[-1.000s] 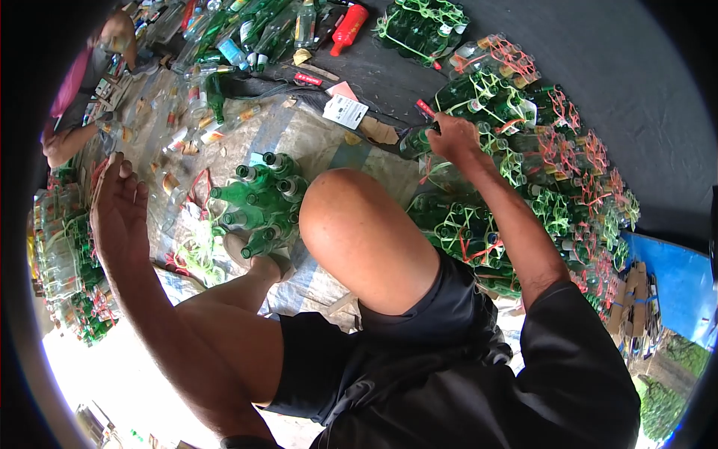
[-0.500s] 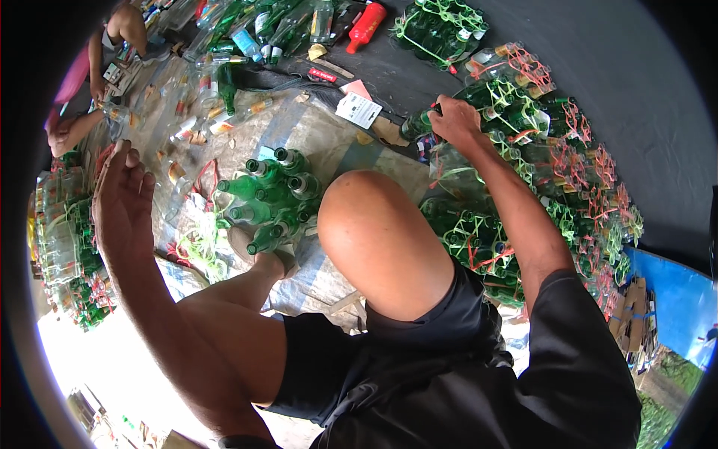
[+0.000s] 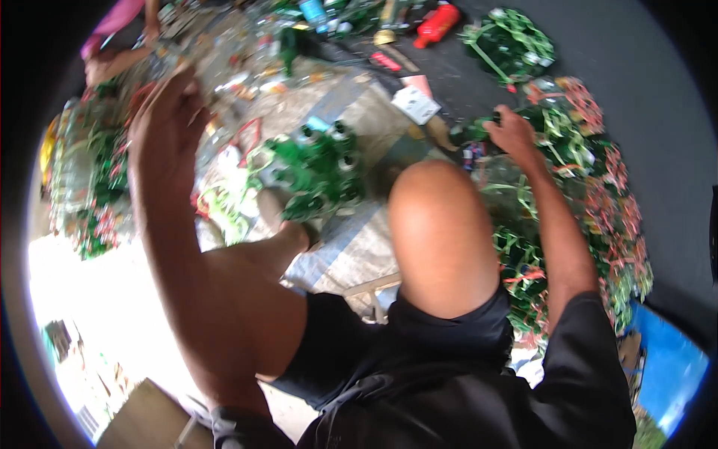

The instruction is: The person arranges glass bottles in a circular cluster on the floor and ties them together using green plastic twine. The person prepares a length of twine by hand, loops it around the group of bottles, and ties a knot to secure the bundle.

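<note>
A pale woven plastic sheet with blue stripes point(image 3: 370, 236) covers the ground. To its right stands a bank of glass bottles bundled with green and red strips point(image 3: 617, 247). A cluster of green glass bottles point(image 3: 310, 165) stands on the sheet, between the raised left hand point(image 3: 166, 123), its fingers loosely bent and apart from the thumb, and the right hand point(image 3: 512, 132), its fingers closed on the neck of a tilted green glass bottle point(image 3: 470, 132) beside the bank.

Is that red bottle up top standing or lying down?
Lying down. The red bottle shows its side lengthwise, narrow neck pointing lower left.
</note>
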